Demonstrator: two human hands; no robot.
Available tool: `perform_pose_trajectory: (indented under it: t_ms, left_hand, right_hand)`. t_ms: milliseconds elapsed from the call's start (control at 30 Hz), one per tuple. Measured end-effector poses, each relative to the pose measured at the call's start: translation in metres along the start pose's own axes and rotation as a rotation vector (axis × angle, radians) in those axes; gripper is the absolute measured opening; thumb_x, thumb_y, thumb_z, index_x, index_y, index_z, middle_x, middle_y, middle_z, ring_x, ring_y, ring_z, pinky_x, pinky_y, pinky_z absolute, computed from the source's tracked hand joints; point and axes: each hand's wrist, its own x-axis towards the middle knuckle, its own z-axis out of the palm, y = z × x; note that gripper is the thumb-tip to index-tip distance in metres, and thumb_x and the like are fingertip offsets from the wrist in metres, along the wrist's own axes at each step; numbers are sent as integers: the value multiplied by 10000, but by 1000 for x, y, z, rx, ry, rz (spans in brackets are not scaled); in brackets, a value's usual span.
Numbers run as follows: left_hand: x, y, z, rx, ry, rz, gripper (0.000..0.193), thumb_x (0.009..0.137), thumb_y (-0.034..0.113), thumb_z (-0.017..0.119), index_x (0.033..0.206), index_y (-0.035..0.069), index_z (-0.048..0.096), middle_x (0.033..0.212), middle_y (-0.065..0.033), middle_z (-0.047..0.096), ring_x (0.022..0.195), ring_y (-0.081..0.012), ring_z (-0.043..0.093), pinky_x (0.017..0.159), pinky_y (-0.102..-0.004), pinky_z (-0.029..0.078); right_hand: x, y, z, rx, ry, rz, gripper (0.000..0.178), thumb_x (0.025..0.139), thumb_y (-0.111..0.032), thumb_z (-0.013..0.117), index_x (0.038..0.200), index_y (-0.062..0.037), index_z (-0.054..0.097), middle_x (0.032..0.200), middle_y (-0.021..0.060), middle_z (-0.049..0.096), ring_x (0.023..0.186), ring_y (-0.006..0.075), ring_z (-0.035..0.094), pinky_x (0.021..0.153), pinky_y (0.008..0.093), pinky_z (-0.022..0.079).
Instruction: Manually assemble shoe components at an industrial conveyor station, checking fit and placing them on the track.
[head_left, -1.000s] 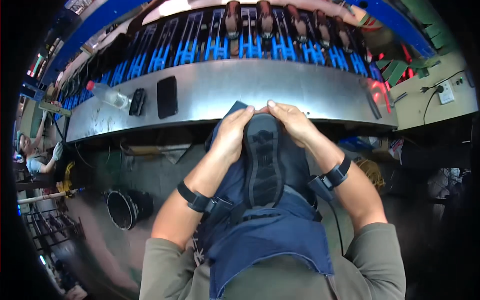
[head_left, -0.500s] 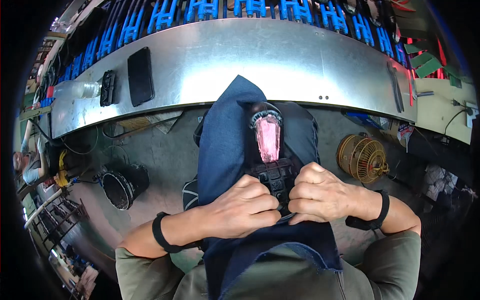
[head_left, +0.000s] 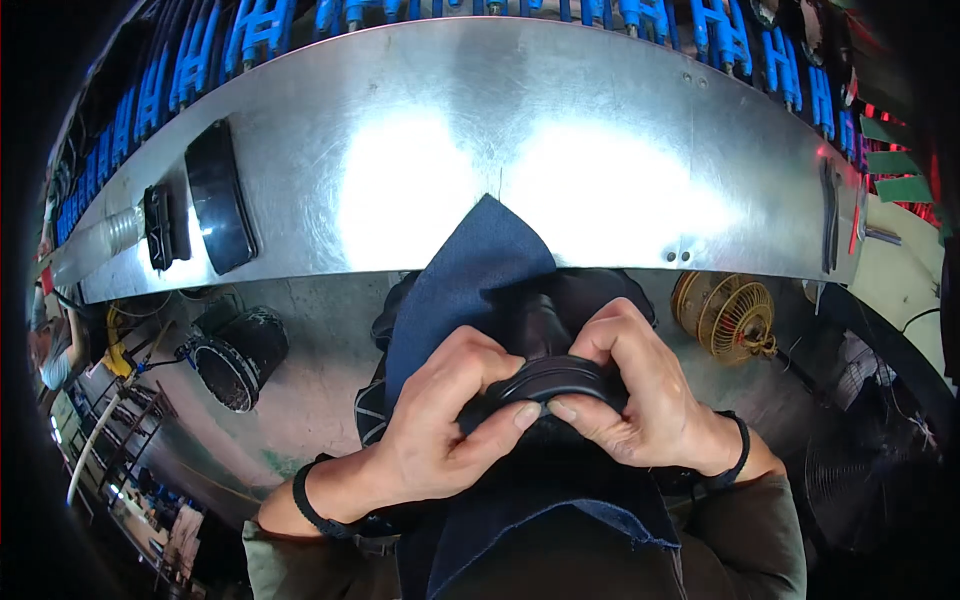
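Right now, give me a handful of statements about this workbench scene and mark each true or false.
1. Both hands grip a black shoe. True.
2. The left hand is empty. False: it holds the shoe together with the right hand.
3. A dark blue cloth lies under the shoe. True.
4. A black phone rests on the metal bench. True.
5. The gold fan stands on the bench. False: it sits below, on the floor.

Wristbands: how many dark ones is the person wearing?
2: one wristband on the left wrist, one on the right wrist, each partly hidden behind its wrist.
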Motion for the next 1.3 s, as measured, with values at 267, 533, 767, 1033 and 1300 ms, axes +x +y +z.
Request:
perform_pose_trajectory:
  t_ms: [267,533,767,1033,1300]
  left_hand:
    - [16,7,-4,264,1,176,263,849,105,726,1067,-6,630,1199,-200,627,1067,-364,609,913,-414,498]
    - [-63,33,49,-298,239,237,350,1009,172,588,1307,11,500,1322,-112,502,1186,-168,501,1060,-359,396]
    - [-121,149,42,95,-76,1051,654,948,392,605,1420,-25,431,1522,-241,368,1458,-354,325,1192,-466,252]
    - [-94,76,61,-205,216,624,1008,818,180,830,1580,-8,198,1429,-185,482,1343,-273,488,1131,-402,378]
    - [-90,30,55,493,200,583,1021,716,244,882,1536,4,322,1421,-202,489,1322,-298,513,1109,-425,411]
  right_hand:
    - [-7,5,10,158,127,127,470,832,-117,817,1166,-44,494,1117,118,509,1011,235,591,867,351,510]
    - [-71,-41,60,661,316,-97,578,1095,-443,245,1296,-34,601,1487,183,449,1398,297,405,1174,404,287]
    - [-106,-149,53,569,336,-1054,735,1058,-589,243,1369,32,482,1451,239,474,1360,334,442,1162,460,315]
    - [-97,-81,71,555,429,-492,818,919,-250,732,1535,44,280,1529,214,386,1466,287,335,1205,423,264]
    - [-100,-37,54,352,299,-385,811,771,-155,830,1468,-4,443,1278,115,586,1200,224,570,1064,371,444]
